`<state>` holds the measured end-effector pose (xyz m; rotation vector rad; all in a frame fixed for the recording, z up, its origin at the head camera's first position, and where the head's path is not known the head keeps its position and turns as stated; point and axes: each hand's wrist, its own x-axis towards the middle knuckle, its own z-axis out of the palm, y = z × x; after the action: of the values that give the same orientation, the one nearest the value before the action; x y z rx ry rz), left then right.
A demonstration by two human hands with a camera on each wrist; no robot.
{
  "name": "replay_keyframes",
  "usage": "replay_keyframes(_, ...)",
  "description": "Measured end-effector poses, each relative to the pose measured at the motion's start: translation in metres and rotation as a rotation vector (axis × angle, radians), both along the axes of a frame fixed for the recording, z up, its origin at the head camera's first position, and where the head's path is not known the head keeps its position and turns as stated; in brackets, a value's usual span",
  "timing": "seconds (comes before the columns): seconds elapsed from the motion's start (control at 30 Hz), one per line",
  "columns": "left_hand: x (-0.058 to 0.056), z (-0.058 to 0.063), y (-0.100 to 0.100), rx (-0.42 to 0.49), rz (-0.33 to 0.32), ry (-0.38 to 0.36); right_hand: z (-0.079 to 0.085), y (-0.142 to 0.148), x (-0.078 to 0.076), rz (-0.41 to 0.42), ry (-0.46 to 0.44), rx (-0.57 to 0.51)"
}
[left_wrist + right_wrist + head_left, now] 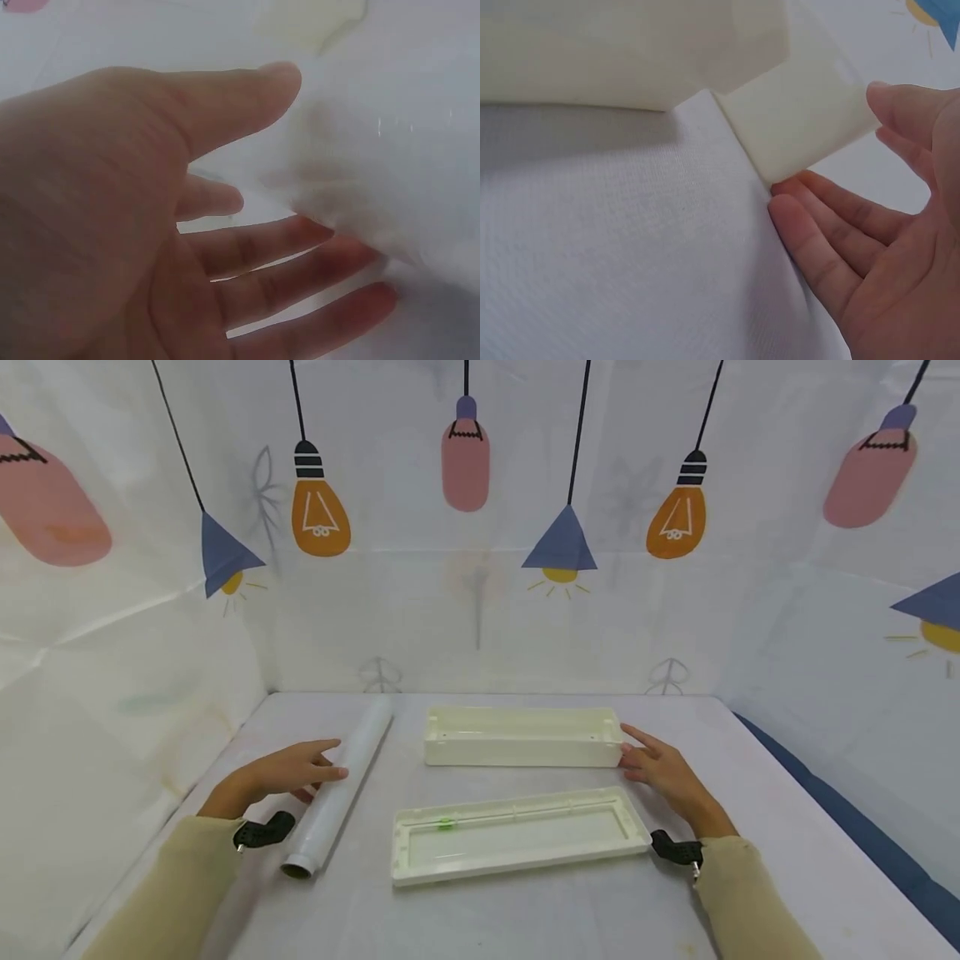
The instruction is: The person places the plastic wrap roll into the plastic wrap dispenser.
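Note:
A roll of clear plastic wrap point(341, 793) lies slantwise on the table's left side, its hollow core end toward me. My left hand point(292, 770) is at the roll's left side, thumb over it; in the left wrist view the fingers point(300, 300) reach loosely beside the film. A long cream plastic box point(522, 752) sits at the back centre. At its right end is my right hand point(663, 774), and in the right wrist view the loosely extended fingers point(810, 232) touch or nearly touch its corner. In front lies a cream lid point(517, 866) with a green slide cutter point(446, 823) on its rail.
A white cloth covers the table point(525, 927). White sheets printed with hanging lamps form a back wall point(480, 610) and side walls. Dark blue fabric point(847, 827) shows beyond the table's right edge. Black camera mounts point(264, 831) sit at both wrists.

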<state>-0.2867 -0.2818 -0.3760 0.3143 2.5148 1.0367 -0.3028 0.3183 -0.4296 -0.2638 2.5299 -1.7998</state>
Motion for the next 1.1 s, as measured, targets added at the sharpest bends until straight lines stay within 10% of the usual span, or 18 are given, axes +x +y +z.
replay_keyframes(1.1,-0.008,-0.003,0.020,-0.079,0.032,-0.037,0.000,-0.003,0.000,0.033,0.036,0.234)
